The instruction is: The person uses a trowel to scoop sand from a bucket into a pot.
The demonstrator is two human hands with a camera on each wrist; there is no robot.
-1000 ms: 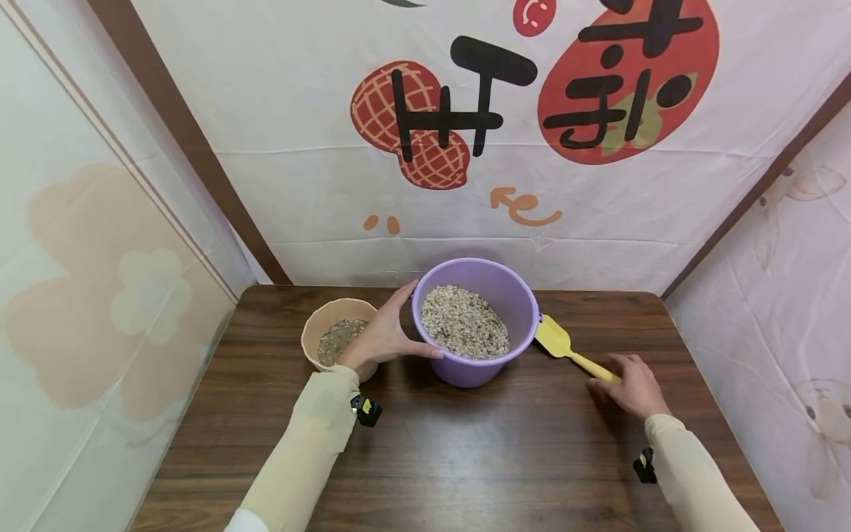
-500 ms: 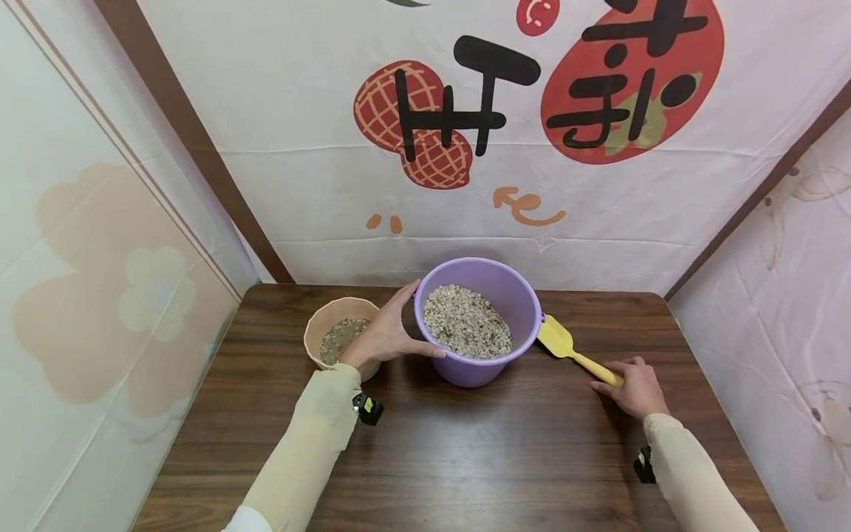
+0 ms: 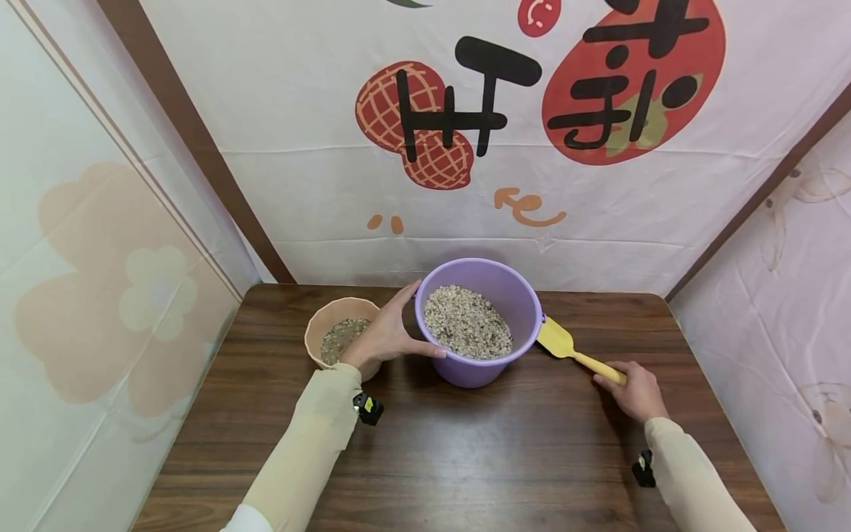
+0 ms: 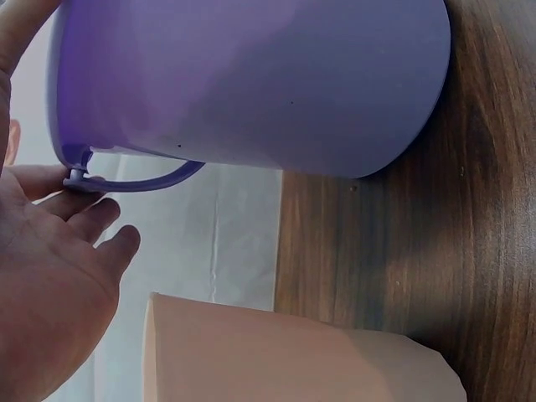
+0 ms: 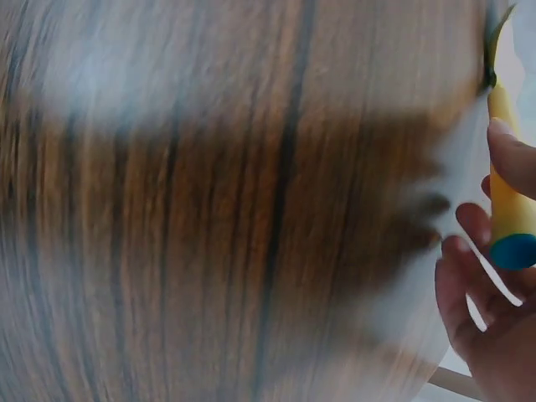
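A purple bucket (image 3: 470,375) stands upright on the wooden table, part filled with pale, gravel-like grains (image 3: 468,323). My left hand (image 3: 384,338) rests against its left side, the thumb at the front of the rim and the fingers spread towards the back. In the left wrist view the fingers lie by the pivot of the bucket handle (image 4: 146,185). On the right, a yellow shovel (image 3: 555,338) lies with its blade next to the bucket. My right hand (image 3: 637,391) pinches the end of the shovel's handle; the right wrist view shows a blue end cap (image 5: 514,250).
A peach-coloured bowl (image 3: 322,329), holding greyish-brown material (image 3: 337,341), stands left of the bucket, partly behind my left hand. The table (image 3: 492,458) ends at a printed cloth backdrop (image 3: 319,185), with more cloth on both sides.
My right hand has closed further on the end of the shovel handle and shifted slightly. The left hand and the bucket keep their places, while the whole view has drifted slightly.
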